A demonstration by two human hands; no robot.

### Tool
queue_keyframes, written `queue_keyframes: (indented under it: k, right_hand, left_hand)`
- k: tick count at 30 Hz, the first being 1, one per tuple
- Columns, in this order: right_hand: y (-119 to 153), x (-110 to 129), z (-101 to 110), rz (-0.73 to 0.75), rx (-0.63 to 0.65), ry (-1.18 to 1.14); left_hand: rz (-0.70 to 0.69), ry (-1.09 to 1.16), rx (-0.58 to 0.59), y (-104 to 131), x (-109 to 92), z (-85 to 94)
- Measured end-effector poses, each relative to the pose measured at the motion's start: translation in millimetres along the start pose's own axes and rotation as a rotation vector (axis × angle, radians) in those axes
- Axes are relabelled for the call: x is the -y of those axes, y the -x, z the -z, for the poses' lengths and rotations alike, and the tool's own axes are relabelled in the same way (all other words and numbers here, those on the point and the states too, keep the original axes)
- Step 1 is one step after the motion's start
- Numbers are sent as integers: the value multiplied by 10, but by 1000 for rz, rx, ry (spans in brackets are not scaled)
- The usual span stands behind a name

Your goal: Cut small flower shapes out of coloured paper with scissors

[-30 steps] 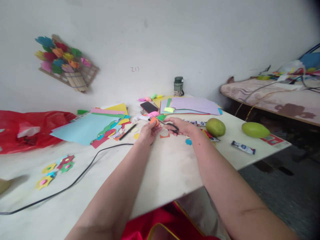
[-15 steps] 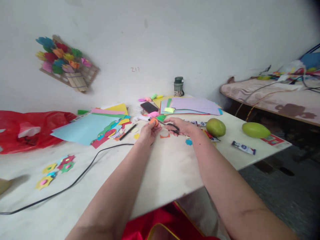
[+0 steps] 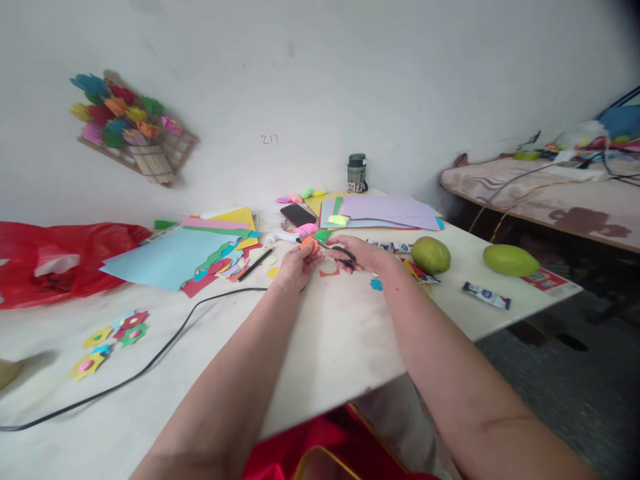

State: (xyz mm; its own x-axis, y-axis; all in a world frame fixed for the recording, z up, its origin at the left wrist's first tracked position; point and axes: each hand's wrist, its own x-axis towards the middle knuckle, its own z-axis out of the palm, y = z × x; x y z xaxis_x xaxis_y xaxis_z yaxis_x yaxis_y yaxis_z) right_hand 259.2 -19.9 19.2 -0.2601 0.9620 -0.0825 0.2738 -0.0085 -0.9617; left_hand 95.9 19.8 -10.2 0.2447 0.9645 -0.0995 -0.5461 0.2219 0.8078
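Observation:
My left hand (image 3: 297, 265) pinches a small piece of orange paper (image 3: 309, 244) over the middle of the table. From the right, my right hand (image 3: 357, 252) grips a pair of scissors (image 3: 344, 255) by its black handles, with the blades pointing left at the orange paper. Whether the blades are cutting into it is too small to tell. An orange paper scrap (image 3: 329, 269) lies on the table between my hands. Close to my right wrist is a blue paper cutout (image 3: 377, 285).
Coloured sheets (image 3: 170, 257) and scraps lie left, beside a black pencil (image 3: 255, 264). A black cable (image 3: 175, 340) crosses near paper flowers (image 3: 133, 327). Behind are a phone (image 3: 298, 215), purple sheets (image 3: 385, 210) and a bottle (image 3: 357, 173). Right are two green fruits (image 3: 431, 255) and a tube (image 3: 487, 295).
The scissors' handles and my right fingers have shifted slightly, and the orange paper has turned a little in my left hand. Both arms stay almost in place.

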Motion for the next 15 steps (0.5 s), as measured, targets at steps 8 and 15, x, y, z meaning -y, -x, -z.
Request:
queue_keyframes:
  k: [8, 15]
  right_hand:
    - [-4, -16, 2, 33, 2, -30]
    - [-12, 1, -23, 25, -12, -89]
  left_hand:
    - [-6, 11, -6, -2, 2, 2]
    - [-5, 12, -30, -8, 8, 10]
